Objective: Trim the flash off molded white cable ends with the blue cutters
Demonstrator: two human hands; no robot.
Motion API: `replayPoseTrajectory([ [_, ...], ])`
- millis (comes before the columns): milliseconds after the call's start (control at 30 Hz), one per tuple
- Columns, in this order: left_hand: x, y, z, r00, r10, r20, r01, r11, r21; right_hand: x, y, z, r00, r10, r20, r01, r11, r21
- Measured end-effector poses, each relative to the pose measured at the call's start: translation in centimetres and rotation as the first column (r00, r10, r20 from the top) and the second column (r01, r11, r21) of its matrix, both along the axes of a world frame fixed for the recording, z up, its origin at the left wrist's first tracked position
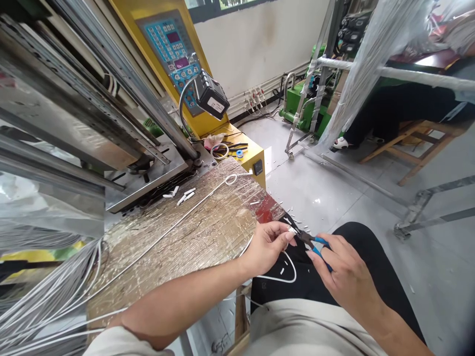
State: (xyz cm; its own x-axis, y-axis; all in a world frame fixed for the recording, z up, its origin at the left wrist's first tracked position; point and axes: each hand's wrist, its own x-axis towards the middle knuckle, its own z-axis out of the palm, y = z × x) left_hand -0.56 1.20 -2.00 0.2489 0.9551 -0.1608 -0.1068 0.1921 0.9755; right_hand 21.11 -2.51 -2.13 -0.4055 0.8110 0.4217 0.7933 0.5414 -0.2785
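My left hand pinches the end of a white cable between thumb and fingers, over my lap at the worktable's corner. A small white piece shows at its fingertips. My right hand is closed around the blue handles of a pair of cutting pliers. The pliers' dark jaws are right beside the white piece; whether they touch it I cannot tell. From the left hand the cable loops down over my dark trousers. Little white offcuts lie on the trousers.
White plastic pieces and another cable lie on the worn worktable. Bundled cables hang at left. Behind stand a machine with a yellow control panel and a wrapped metal rack. Another person sits at right.
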Motion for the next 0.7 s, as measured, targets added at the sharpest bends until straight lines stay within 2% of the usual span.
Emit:
replayPoseTrajectory([
  [333, -0.20, -0.40, -0.12, 0.999, 0.000, -0.038, 0.000, 1.000, 0.015, -0.35, -0.01, 0.95, 0.996, -0.013, 0.094, 0.010, 0.999, 0.033],
  [533, -0.36, -0.31, -0.12, 0.999, -0.047, -0.020, 0.047, 0.999, -0.005, -0.19, -0.18, 0.11, 0.990, 0.089, -0.107, -0.102, 0.988, -0.116],
  [633, -0.62, -0.16, -0.19, 0.997, -0.067, -0.029, 0.067, 0.998, 0.009, -0.17, -0.26, -0.03, 0.972, 0.037, -0.232, -0.101, 0.959, -0.267],
  [700, -0.85, -0.07, -0.13, 0.995, -0.076, -0.060, 0.079, 0.996, 0.044, -0.01, -0.27, 0.12, 0.973, -0.017, -0.231, -0.056, 0.950, -0.306],
])
